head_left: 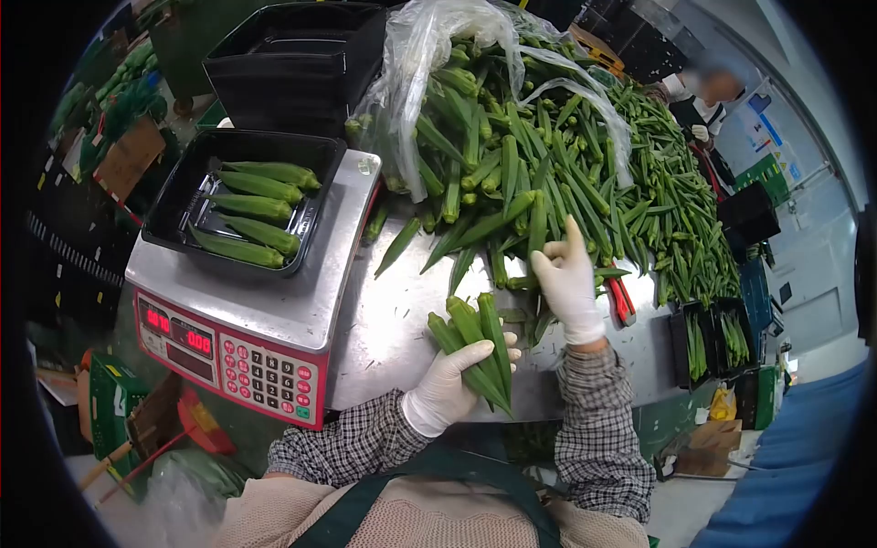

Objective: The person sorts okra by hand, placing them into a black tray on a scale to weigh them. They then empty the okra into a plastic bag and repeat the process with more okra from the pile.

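Observation:
My left hand [451, 384], in a white glove, is closed round a small bunch of okra pods [466, 321], their stem ends pointing away from me. My right hand [568, 290], also gloved, reaches to the near edge of a large okra heap [548, 155]. Its index finger is stretched out and the thumb stands apart, right at the lower end of a single okra pod [538, 222]. To the left, a black tray [315, 219] with several okra pods in a row rests on the steel plate of a red digital scale [228, 356].
Black trays [292, 68] are stacked behind the scale. Clear plastic [402, 110] drapes over the heap. A red-handled tool [622, 301] lies right of my right hand. Two filled black trays [699, 347] stand at the right edge. Another person [703, 105] is at the far right.

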Motion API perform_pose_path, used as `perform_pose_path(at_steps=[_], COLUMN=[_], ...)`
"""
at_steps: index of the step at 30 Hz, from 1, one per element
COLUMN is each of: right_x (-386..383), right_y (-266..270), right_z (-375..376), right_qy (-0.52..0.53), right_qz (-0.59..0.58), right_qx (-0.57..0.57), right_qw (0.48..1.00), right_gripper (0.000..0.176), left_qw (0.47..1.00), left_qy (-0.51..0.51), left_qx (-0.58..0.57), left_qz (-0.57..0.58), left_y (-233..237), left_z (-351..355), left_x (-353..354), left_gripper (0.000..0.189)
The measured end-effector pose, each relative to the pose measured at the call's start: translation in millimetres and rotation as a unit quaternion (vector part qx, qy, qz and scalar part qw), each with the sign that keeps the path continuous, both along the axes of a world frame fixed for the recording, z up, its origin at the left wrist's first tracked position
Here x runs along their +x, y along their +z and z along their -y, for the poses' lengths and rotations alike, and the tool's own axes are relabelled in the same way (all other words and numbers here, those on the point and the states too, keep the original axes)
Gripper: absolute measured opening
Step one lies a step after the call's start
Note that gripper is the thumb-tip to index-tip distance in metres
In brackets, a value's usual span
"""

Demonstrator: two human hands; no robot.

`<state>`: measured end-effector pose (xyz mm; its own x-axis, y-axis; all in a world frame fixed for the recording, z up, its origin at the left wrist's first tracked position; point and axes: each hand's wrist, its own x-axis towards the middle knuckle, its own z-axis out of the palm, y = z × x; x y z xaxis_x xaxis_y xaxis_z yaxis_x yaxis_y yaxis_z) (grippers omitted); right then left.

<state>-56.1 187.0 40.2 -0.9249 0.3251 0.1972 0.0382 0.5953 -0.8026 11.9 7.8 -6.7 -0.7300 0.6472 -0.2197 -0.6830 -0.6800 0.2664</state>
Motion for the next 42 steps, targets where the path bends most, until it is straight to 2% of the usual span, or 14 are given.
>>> perform_pose_path(at_steps=[1, 3, 9, 15, 19, 21, 23, 25, 28, 31, 35, 38, 41, 42], right_x=[9, 29, 81, 106, 115, 99, 83, 63, 37, 29, 54, 80, 101, 104], right_y=[17, 24, 33, 31, 42, 38, 36, 17, 4, 0, 16, 26, 42, 38], right_z=[1, -4, 11, 37, 40, 18, 6, -5, -11, -22, -23, -5, 18, 19], right_qy=[0.004, 0.018, 0.096, 0.169, 0.224, 0.219, 0.095, 0.069, 0.06, 0.072, 0.03, 0.035, 0.056, 0.079], right_qz=[0.03, 0.01, -0.006, -0.045, 0.019, -0.078, -0.032, -0.083, -0.098, -0.075, -0.072, -0.028, -0.002, -0.038], right_qx=[-0.141, -0.182, 0.111, 0.24, 0.143, 0.136, 0.166, 0.272, 0.481, 0.484, 0.288, 0.009, -0.072, 0.006], right_qw=[0.989, 0.983, 0.989, 0.955, 0.964, 0.963, 0.981, 0.956, 0.869, 0.869, 0.954, 0.999, 0.996, 0.996], right_gripper=[0.068, 0.07, 0.061, 0.049, 0.031, 0.025, 0.025, 0.028, 0.026, 0.022, 0.021, 0.022, 0.024, 0.026], left_qw=[1.0, 1.0, 1.0, 0.999, 0.999, 0.999, 0.995, 0.992, 0.982, 0.986, 0.987, 0.982, 0.979, 0.979], left_qy=[0.001, 0.001, -0.003, 0.027, 0.004, -0.013, -0.029, -0.05, -0.066, -0.052, -0.042, -0.046, -0.051, -0.051], left_qx=[-0.001, -0.009, 0.014, 0.012, 0.029, 0.04, 0.085, 0.117, 0.174, 0.16, 0.157, 0.184, 0.195, 0.195], left_qz=[-0.003, -0.002, 0.01, -0.02, -0.029, 0.012, 0.035, 0.004, -0.018, -0.014, -0.003, 0.002, -0.001, -0.003], left_y=[1, 4, 5, 6, 2, 3, 4, 8, 5, 3, 4, 8, 13, 14], left_z=[0, -1, 0, -3, -2, 0, 1, 3, 3, 5, 6, 3, 2, 2], left_x=[0, 1, 0, 2, 1, 1, -1, -1, -2, -2, -4, -3, -1, -1], left_gripper=[0.044, 0.042, 0.035, 0.032, 0.035, 0.043, 0.047, 0.052, 0.054, 0.054, 0.059, 0.065, 0.072, 0.075])
